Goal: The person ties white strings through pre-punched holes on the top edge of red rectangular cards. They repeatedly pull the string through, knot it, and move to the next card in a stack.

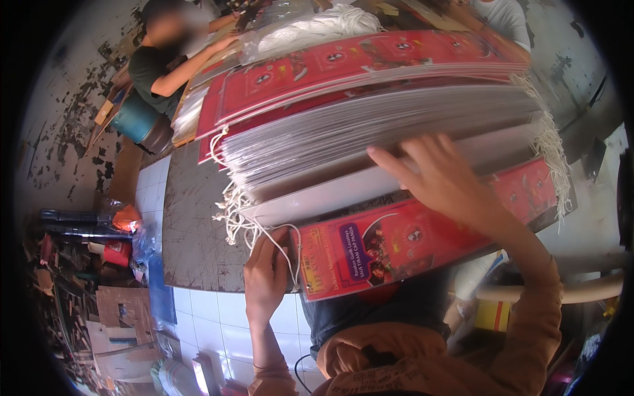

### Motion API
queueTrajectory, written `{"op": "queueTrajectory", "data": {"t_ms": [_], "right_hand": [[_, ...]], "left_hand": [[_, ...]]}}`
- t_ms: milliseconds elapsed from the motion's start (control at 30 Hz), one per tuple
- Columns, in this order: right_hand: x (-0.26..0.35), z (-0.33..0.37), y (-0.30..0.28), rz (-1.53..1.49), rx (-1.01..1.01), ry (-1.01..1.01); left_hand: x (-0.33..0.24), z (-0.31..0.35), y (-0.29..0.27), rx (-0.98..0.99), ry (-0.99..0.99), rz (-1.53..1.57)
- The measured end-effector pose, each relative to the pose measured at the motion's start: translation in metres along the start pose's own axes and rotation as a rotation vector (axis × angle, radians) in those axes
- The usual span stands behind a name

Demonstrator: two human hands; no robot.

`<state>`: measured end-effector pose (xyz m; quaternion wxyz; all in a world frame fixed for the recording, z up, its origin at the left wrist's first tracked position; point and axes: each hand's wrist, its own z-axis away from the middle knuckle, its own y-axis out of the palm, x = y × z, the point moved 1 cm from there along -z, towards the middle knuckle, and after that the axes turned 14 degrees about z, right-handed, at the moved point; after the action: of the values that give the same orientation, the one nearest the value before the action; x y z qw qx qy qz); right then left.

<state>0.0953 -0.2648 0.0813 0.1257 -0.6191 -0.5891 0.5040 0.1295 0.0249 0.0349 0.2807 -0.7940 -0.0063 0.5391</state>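
Pinching a white cord (281,244) at the red bag (396,244), the left hand (264,277) worked; the right hand (442,178) lay open-fingered on the stack (370,132), seemingly mid-stringing; threading probably needs care.

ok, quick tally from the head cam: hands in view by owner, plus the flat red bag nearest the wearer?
Wearer's hands: 2, left hand at the white cords, right hand on the white-edged stack
Co-worker's hands: 1
Front red bag: 1
Total: 4
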Motion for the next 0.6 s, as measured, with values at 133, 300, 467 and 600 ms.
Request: {"op": "queueTrajectory", "data": {"t_ms": [133,300,467,600], "right_hand": [[-0.008,-0.001,0.014,-0.039,-0.055,-0.031],[-0.016,-0.001,0.018,-0.151,-0.045,-0.039],[-0.019,0.01,0.004,-0.212,0.012,0.058],[-0.014,0.023,-0.015,-0.185,-0.062,0.301]], "left_hand": [[-0.002,-0.012,0.005,-0.037,-0.03,-0.02],[0.01,-0.01,0.01,-0.119,-0.094,0.038],[0.031,-0.002,0.007,-0.186,-0.135,0.302],[0.03,0.008,-0.001,-0.263,-0.095,0.471]]}}
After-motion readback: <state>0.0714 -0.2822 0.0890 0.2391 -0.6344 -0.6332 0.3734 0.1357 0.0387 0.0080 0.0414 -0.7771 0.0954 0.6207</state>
